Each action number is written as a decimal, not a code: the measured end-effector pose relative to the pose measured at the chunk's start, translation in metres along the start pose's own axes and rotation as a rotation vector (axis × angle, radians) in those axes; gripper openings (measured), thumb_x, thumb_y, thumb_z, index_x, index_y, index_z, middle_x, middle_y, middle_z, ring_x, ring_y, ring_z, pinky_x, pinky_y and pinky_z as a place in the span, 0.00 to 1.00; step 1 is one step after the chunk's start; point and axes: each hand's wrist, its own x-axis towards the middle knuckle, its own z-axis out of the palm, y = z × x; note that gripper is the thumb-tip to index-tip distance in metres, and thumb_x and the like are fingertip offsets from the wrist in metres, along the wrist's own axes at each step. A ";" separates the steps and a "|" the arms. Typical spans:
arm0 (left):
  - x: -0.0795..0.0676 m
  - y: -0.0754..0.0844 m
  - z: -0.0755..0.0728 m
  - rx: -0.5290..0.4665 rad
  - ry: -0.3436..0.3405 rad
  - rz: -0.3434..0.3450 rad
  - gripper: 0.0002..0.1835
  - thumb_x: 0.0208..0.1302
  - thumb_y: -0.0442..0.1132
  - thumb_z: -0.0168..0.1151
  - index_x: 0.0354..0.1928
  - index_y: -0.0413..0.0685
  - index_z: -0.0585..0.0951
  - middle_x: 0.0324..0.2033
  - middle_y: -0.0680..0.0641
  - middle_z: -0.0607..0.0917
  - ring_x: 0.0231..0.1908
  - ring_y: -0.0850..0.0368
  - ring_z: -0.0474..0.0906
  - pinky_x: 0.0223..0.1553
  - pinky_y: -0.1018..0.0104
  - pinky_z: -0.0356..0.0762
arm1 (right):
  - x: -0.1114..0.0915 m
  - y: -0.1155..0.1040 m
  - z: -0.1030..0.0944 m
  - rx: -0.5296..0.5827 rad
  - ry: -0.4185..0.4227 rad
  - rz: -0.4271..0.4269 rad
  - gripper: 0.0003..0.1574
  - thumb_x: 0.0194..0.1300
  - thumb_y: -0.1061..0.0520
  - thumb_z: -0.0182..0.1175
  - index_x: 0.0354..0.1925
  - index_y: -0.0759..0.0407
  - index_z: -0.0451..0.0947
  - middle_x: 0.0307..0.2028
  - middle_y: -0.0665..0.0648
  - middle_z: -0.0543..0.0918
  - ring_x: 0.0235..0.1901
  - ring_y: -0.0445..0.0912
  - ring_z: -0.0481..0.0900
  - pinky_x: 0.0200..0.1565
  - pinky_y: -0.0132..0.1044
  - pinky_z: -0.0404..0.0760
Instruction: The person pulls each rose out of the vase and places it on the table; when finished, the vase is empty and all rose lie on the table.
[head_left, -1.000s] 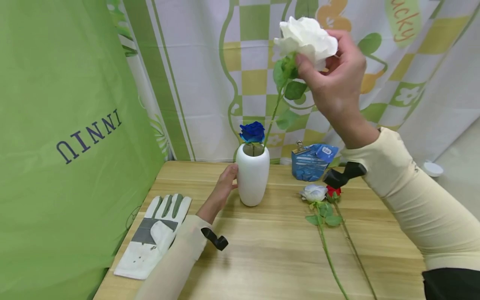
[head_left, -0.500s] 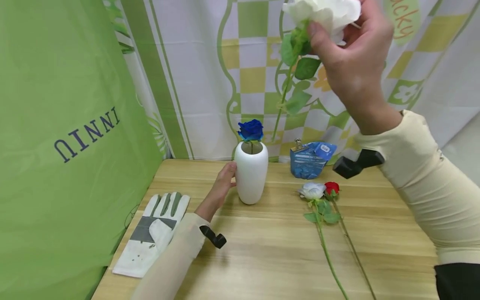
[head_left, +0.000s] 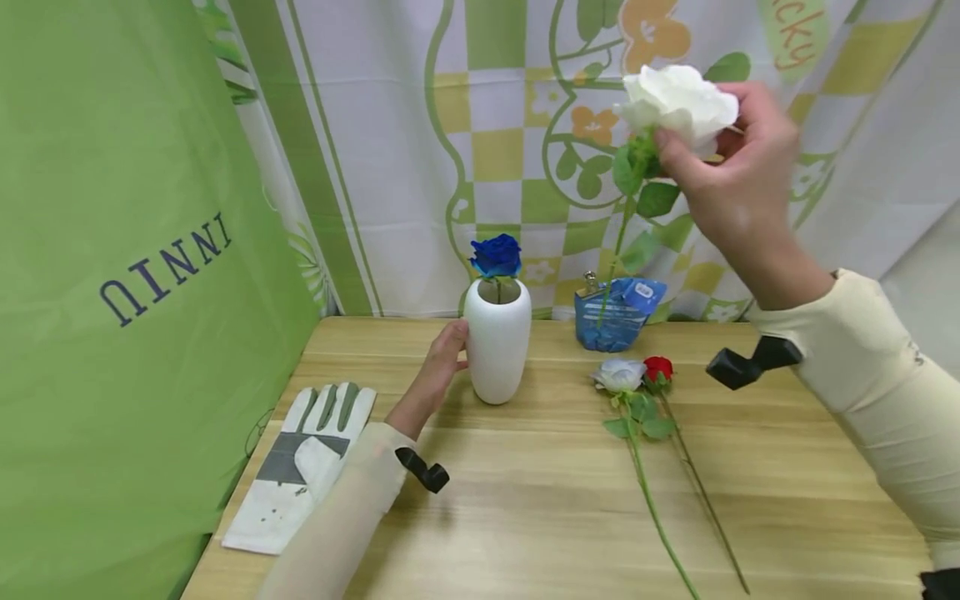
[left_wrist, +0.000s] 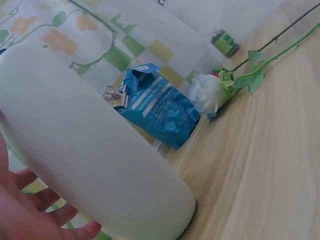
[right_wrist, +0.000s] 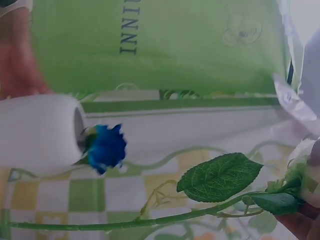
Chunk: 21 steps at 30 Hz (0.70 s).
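Observation:
My right hand (head_left: 750, 179) pinches a white rose (head_left: 678, 104) just under its bloom, high over the table's right side. The rose's leafy green stem (right_wrist: 165, 218) hangs down from the fingers, its lower end overlapping the blue pouch in the head view. A white vase (head_left: 497, 346) stands upright at the back of the table, a blue rose (head_left: 496, 255) poking out of its mouth. My left hand (head_left: 438, 362) holds the vase at its left side. Seen from the left wrist, the fingers (left_wrist: 62, 215) reach behind the vase wall.
A pale bluish-white rose (head_left: 619, 375) and a red rose (head_left: 657, 368) lie on the wooden table (head_left: 525, 508). Behind them stands the blue pouch (head_left: 615, 321) with a metal clip. A work glove (head_left: 303, 467) lies at the left, beside a green fabric wall (head_left: 135, 400).
The right hand has drawn the white rose up and to the right; its stem has left the vase's mouth, and the hand then came lower again. The left hand stays on the vase.

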 end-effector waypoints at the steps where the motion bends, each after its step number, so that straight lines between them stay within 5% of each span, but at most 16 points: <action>1: 0.000 0.000 0.000 0.000 -0.001 -0.001 0.30 0.78 0.61 0.38 0.67 0.46 0.69 0.67 0.39 0.71 0.71 0.42 0.64 0.67 0.36 0.66 | -0.002 0.006 -0.004 -0.025 -0.007 0.024 0.19 0.53 0.63 0.70 0.45 0.55 0.79 0.40 0.47 0.79 0.33 0.36 0.80 0.34 0.20 0.81; 13: -0.001 0.001 0.000 0.005 0.003 0.010 0.28 0.80 0.57 0.39 0.66 0.45 0.69 0.67 0.38 0.72 0.71 0.42 0.64 0.66 0.38 0.68 | -0.030 0.063 -0.052 -0.280 -0.075 0.180 0.19 0.56 0.62 0.71 0.45 0.50 0.78 0.37 0.35 0.77 0.31 0.28 0.76 0.29 0.14 0.76; 21: -0.002 0.005 -0.001 0.017 -0.014 0.000 0.29 0.80 0.57 0.37 0.68 0.45 0.67 0.67 0.38 0.70 0.71 0.41 0.64 0.67 0.38 0.67 | -0.048 0.087 -0.082 -0.432 -0.183 0.179 0.17 0.58 0.58 0.71 0.45 0.56 0.77 0.32 0.27 0.73 0.28 0.23 0.72 0.26 0.13 0.71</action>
